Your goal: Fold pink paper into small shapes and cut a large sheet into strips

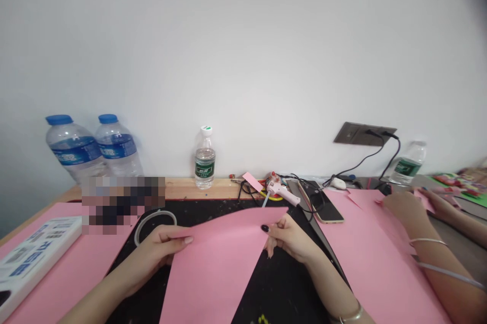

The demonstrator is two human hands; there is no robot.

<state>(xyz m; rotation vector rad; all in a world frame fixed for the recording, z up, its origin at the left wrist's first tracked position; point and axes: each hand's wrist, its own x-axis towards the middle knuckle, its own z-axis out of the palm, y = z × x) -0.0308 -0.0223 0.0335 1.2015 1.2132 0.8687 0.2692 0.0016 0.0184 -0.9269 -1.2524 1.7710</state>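
A pink sheet of paper is held up over the black mat, its near part running off the bottom of the view. My left hand pinches its left edge, thumb on top and fingers underneath. At the upper right corner, my right hand grips the sheet between thumb and fingers; the thumb has a dark nail. A pink hot glue gun lies just behind the sheet, with a glue stick showing. White ring-shaped cord or tape rests behind my left hand.
Two large water bottles and a small bottle stand by the wall. A phone lies right of the glue gun, near cables from a wall socket. More pink paper and another person's arm are at right. A white box lies left.
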